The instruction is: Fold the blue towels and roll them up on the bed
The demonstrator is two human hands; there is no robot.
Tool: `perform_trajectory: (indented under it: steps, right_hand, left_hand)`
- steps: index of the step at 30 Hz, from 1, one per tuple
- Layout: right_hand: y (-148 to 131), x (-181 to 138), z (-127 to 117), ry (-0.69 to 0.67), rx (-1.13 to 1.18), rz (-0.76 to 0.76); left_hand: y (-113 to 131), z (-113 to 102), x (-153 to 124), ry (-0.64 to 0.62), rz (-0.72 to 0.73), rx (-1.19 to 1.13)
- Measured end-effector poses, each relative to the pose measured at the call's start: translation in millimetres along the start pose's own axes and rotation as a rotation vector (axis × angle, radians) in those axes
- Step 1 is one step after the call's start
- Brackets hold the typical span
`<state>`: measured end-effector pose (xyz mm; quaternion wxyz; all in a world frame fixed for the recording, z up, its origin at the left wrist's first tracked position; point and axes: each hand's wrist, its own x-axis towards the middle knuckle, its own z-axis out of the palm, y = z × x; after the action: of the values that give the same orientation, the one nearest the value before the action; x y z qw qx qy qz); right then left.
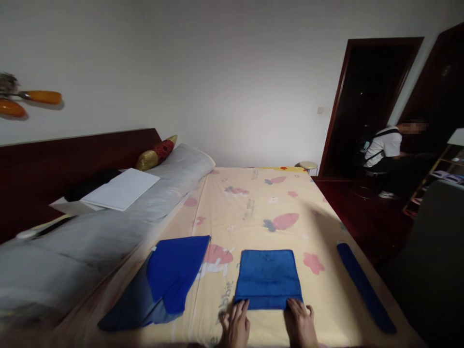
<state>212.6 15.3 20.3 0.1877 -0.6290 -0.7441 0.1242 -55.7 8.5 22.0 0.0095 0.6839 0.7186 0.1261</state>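
The near edge of the folded blue terry towel (267, 278) is touched by both hands, the left hand (236, 327) at one corner and the right hand (301, 325) at the other, with fingers stretched flat and nothing clasped. The towel is laid by the near edge of the yellow patterned bed (253, 212). A loose blue cloth (176, 275) is seen toward the left edge, and a rolled blue towel (362, 285) along the right.

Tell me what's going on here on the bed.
A person's left hand and right hand lie flat at the near edge of a folded blue towel on the bed. A looser blue cloth lies to its left, a long blue strip to its right. Another person sits by the doorway.
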Motion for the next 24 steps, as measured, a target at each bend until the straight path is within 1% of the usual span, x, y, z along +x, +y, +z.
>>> perform_trajectory:
  steps: [2, 5, 8, 11, 15, 19, 22, 24]
  right_hand:
    - [-12, 9, -13, 0.030, -0.012, 0.001]
    - [-24, 26, -26, 0.036, -0.033, 0.018]
    - [-20, 43, -33, 0.007, -0.031, 0.020]
    - [-13, 51, -38, -0.028, -0.028, -0.003]
    - [-10, 40, -40, -0.068, -0.024, -0.056]
    - [-12, 25, -34, -0.094, -0.041, -0.028]
    - [-23, 23, -20, -0.082, -0.056, -0.005]
    - [-37, 22, -9, -0.081, -0.042, -0.038]
  left_hand:
    - [4, -8, 13, -0.051, -0.018, 0.004]
    - [8, -20, 31, -0.138, 0.056, 0.015]
    - [10, -29, 48, -0.174, 0.137, 0.024]
    - [11, -35, 57, -0.194, 0.160, 0.029]
    - [10, -36, 51, -0.230, 0.139, 0.033]
    - [10, -33, 35, -0.245, 0.074, 0.038]
    - [23, -26, 29, -0.208, 0.035, 0.043]
    - [40, -19, 26, -0.200, 0.071, 0.026]
